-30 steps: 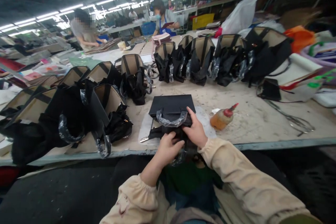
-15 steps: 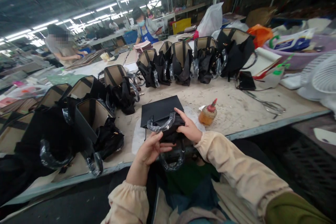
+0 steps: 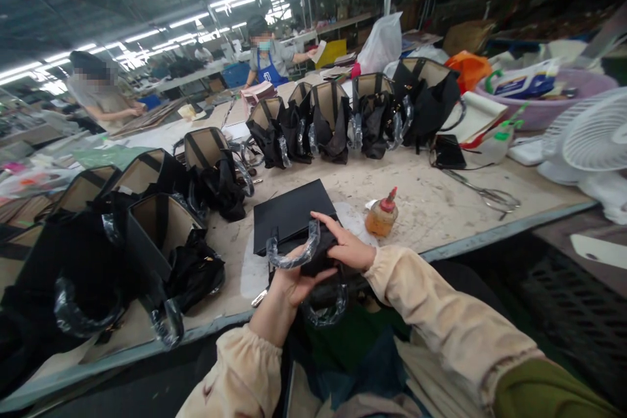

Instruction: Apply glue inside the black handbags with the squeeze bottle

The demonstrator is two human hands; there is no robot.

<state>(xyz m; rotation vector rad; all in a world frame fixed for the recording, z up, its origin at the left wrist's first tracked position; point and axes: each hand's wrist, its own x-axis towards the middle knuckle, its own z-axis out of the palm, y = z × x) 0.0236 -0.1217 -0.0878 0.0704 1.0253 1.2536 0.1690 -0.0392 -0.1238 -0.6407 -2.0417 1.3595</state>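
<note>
A black handbag [image 3: 294, 209] lies on its side at the table's front edge, its flat panel facing up. One of its handles [image 3: 294, 258], wrapped in clear plastic, arches over the panel; a second wrapped handle [image 3: 326, 313] hangs below the edge. My left hand [image 3: 292, 282] is closed around the soft black part from below, its fingers partly hidden by the handle and cloth. From the right, my right hand [image 3: 351, 247] grips the same part, with the index finger stretched along the panel. A glue bottle [image 3: 382, 217] with a red tip and amber liquid stands right of the bag.
Several open black bags [image 3: 159, 228] crowd the left, and more bags [image 3: 328, 111] line the back. Scissors [image 3: 490, 196], a phone [image 3: 449, 151], a white fan [image 3: 595, 134] and a purple basin [image 3: 553, 101] are on the right. Two co-workers [image 3: 268, 65] stand beyond.
My left hand has slid further under the handle and into the black cloth. My right hand has shifted slightly on the bag. The view has turned a little, and a co-worker's arm now reaches out.
</note>
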